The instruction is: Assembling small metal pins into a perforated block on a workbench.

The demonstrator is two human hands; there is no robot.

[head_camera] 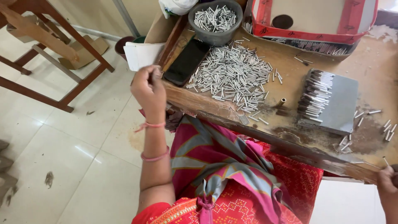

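The left hand has its fingers curled tight into a fist; can't tell if anything's inside. At its 3 o'clock, a heap of small metal tubes lies on the worn wooden table. The right hand sits at the table's near edge, grip hard to make out. At the heap's 12 o'clock, a grey bowl holds more tubes.

A dark phone lies at nine o'clock on the worktop. A red-and-cream box sits at twelve o'clock. A grey metal plate rests at three o'clock. Off the worktop, a wooden frame stands on the tiled floor at ten o'clock.
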